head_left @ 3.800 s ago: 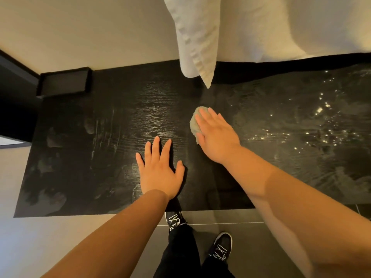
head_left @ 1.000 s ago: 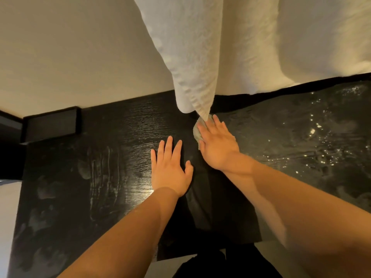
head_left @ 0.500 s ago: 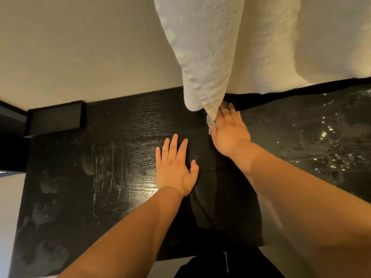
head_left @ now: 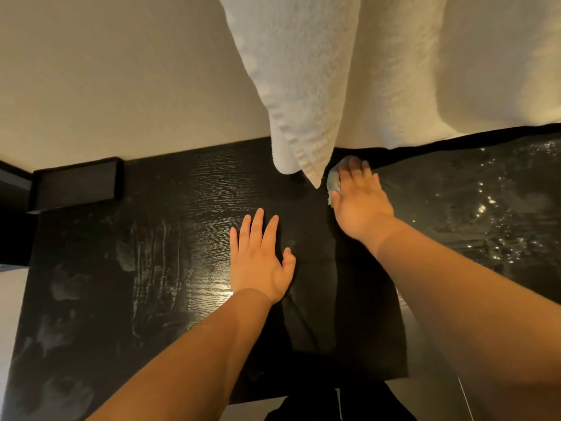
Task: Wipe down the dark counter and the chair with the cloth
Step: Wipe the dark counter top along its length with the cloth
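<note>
Below, my left hand (head_left: 258, 265) lies flat, fingers (head_left: 256, 229) spread, on the dark worktop (head_left: 151, 238); my right hand (head_left: 361, 208) presses a grey cloth (head_left: 333, 181) with straight fingers.

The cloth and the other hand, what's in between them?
Only bare dark counter lies between the cloth and the left hand, in the head view. The white towel hangs farther back.

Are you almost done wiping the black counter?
Maybe halfway. The counter glistens wet on the right: wiped there. The right hand presses the cloth at the back edge, by the white towel; the left hand rests flat. Smudges on the left need wiping, and no chair is in view.
</note>
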`<move>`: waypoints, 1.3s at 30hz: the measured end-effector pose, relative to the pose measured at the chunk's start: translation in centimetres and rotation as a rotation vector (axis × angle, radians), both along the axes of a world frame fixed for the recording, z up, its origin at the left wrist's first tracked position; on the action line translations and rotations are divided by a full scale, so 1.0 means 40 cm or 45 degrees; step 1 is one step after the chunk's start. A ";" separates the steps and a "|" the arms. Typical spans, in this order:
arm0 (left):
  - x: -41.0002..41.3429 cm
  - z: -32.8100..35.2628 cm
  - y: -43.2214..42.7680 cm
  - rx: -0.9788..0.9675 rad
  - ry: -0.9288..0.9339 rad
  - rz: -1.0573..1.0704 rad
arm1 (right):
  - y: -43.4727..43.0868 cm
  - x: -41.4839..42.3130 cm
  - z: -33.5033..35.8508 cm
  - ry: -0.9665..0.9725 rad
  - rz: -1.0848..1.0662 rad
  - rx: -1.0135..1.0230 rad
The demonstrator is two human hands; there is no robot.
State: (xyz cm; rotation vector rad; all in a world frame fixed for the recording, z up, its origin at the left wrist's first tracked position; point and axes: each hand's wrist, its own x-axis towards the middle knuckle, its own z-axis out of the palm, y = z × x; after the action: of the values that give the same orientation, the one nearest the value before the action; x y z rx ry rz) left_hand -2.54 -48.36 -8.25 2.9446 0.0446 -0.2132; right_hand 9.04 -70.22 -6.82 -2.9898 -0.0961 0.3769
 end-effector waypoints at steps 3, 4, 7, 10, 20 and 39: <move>-0.001 -0.001 0.001 -0.001 -0.005 -0.003 | 0.012 -0.041 -0.010 0.010 -0.044 0.058; -0.002 0.000 0.001 0.000 -0.003 -0.002 | 0.013 -0.084 -0.012 0.001 0.000 0.076; 0.000 0.002 0.001 -0.003 0.011 0.003 | 0.006 -0.221 -0.006 0.014 0.168 0.111; 0.002 0.006 0.000 -0.015 0.018 0.009 | -0.014 -0.242 0.004 0.106 0.279 0.119; -0.003 0.008 -0.001 -0.007 0.001 0.013 | -0.026 -0.094 0.000 0.042 -0.092 0.063; -0.006 -0.001 0.000 -0.022 -0.052 0.009 | -0.055 -0.332 -0.011 0.038 0.136 0.095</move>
State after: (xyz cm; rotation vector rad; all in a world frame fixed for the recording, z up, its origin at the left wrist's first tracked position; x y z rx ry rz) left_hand -2.77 -48.36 -8.28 2.9301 0.0471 -0.1511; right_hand -4.24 -72.41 -7.27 -2.9122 -0.2623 0.4195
